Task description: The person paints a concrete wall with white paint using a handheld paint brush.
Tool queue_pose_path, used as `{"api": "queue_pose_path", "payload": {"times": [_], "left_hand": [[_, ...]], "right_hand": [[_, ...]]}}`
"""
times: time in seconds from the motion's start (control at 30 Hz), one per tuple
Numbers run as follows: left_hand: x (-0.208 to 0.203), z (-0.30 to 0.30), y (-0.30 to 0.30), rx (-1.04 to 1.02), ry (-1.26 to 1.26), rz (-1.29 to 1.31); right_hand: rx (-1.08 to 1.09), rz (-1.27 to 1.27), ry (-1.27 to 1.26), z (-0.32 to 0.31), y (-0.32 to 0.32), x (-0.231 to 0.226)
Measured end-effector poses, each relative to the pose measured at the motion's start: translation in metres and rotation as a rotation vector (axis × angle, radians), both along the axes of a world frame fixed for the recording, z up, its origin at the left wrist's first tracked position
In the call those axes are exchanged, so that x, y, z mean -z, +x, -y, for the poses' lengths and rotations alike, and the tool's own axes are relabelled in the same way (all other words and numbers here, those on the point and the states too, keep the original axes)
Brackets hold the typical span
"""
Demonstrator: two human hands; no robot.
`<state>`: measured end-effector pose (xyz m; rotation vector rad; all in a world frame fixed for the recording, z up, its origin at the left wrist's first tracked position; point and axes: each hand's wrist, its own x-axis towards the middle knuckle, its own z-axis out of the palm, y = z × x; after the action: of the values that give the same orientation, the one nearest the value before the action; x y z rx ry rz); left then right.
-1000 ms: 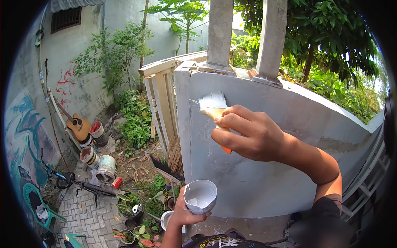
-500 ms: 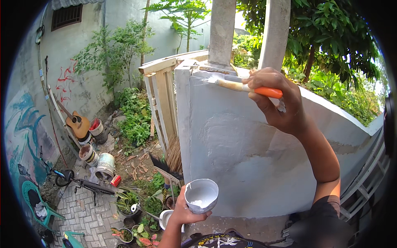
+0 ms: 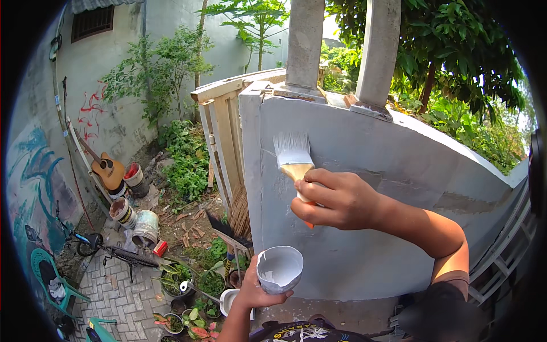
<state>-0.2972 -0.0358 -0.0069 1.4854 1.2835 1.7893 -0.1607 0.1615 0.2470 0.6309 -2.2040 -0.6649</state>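
Note:
My right hand (image 3: pixel 339 199) is closed round the handle of a flat paintbrush (image 3: pixel 293 154), its bristles up and coated in pale grey-white paint. The bristles lie against the upper left part of a grey wall (image 3: pixel 347 256), or so close that I cannot tell a gap. Patches of the wall look wet and streaked, and a rougher, browner patch shows toward the right. Low and in front of the wall, my left hand (image 3: pixel 256 293) grips a small paint cup (image 3: pixel 279 273) with a ragged rim and pale paint inside. Its fingers wrap round the cup's left side and underneath.
Two concrete posts (image 3: pixel 305 45) rise from the wall's top. Left of the wall stand a cream gate (image 3: pixel 219 125), brooms (image 3: pixel 239 214) and potted plants (image 3: pixel 211 285). Farther left are buckets (image 3: pixel 145 228), a guitar (image 3: pixel 108 171), a bicycle (image 3: pixel 128 256) and a green chair (image 3: pixel 48 279).
My right hand has come down and left from the wall's top edge, turning the brush from sideways to bristles-up on the wall face. My left hand and the cup have barely moved.

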Motion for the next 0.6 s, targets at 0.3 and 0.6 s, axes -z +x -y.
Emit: {"api": "queue_pose_path", "payload": {"times": [0.3,0.6], "left_hand": [[-0.003,0.008,0.000,-0.035,0.006,0.014],[-0.002,0.017,0.004,0.018,0.000,0.079]], "right_hand": [[-0.084,-0.127,-0.087,0.005,-0.004,-0.042],[0.109,0.121,-0.126,0.004,0.026,0.004]]}}
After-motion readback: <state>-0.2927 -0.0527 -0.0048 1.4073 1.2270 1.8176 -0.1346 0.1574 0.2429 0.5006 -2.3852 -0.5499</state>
